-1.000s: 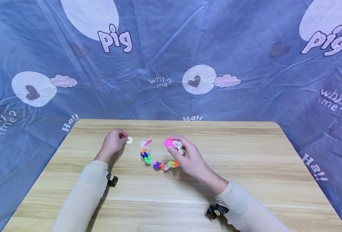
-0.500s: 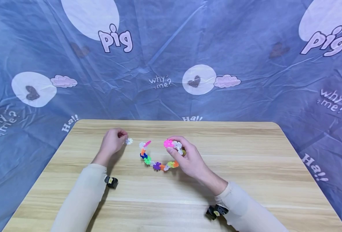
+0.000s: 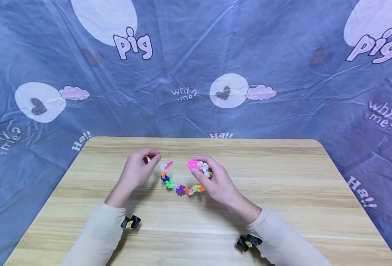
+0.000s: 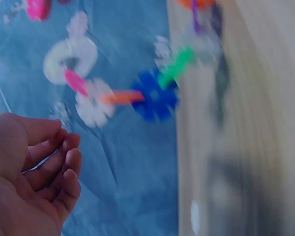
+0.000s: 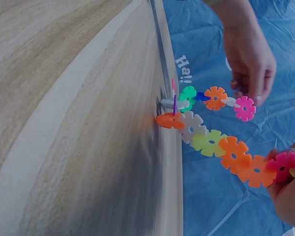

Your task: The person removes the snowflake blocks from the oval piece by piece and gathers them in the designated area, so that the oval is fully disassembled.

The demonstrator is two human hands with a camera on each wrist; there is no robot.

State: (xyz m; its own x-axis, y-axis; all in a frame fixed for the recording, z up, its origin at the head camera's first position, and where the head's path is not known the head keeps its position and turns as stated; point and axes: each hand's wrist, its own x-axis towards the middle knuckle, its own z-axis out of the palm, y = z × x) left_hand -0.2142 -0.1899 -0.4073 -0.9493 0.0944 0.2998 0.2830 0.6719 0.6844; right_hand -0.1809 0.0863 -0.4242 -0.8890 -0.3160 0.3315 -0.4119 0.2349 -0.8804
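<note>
My right hand [image 3: 216,179] grips one end of a chain of snowflake building discs [image 3: 181,190], thumb and fingers on a pink disc [image 3: 193,164]. The chain hangs in a curve of orange, white, green, blue and purple discs. Its other end, a thin edge-on pink disc [image 3: 169,164], stands free. My left hand [image 3: 141,168] is just left of that end, apart from it. In the left wrist view its fingers are loosely bent with nothing visible between them. A loose white disc [image 4: 195,216] lies on the table, mostly hidden behind my left hand in the head view.
The wooden table [image 3: 189,229] spreads under both arms. A blue printed cloth [image 3: 182,55] hangs behind and around it. Each wrist carries a small black camera, one on the left [image 3: 131,222] and one on the right [image 3: 249,242].
My left hand has left the loose white disc and moved right, toward the chain's free pink end. The right hand and the chain stay nearly where they were.
</note>
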